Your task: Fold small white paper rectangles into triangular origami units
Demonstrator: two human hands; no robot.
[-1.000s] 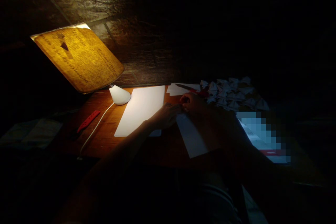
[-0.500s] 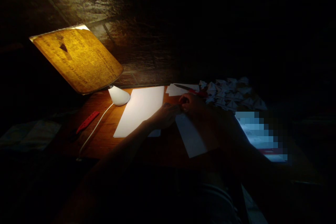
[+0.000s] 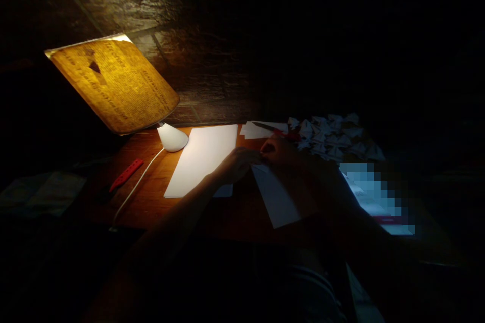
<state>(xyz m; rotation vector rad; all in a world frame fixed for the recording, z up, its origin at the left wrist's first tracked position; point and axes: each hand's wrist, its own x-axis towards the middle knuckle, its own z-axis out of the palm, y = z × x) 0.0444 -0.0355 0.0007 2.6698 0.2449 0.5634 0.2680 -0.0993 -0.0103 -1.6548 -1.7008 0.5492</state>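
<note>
A sheet of white paper (image 3: 276,202) lies on the wooden table, partly in shadow, its far end under my hands. My left hand (image 3: 240,161) rests at that far end, fingers bent and pressed onto the paper. Close beside it, my right hand (image 3: 275,149) is curled, thumb and finger pinched at the paper's far edge; dimness hides the exact grip. A small folded flap seems to show just below the fingers. To the left, a stack of white paper (image 3: 208,154) lies partly behind my left forearm.
A lamp with a printed shade (image 3: 117,86) and white base (image 3: 172,137) lights the left side. Its cord runs past a red-handled cutter (image 3: 127,174). Red-handled scissors (image 3: 286,133) lie on paper strips (image 3: 261,130). Folded paper pieces (image 3: 329,136) and a lit, pixelated screen (image 3: 375,199) are right.
My left hand has shifted slightly left, and my right hand a little to the right. A small flap at the paper's far end shows more clearly. The view moved slightly.
</note>
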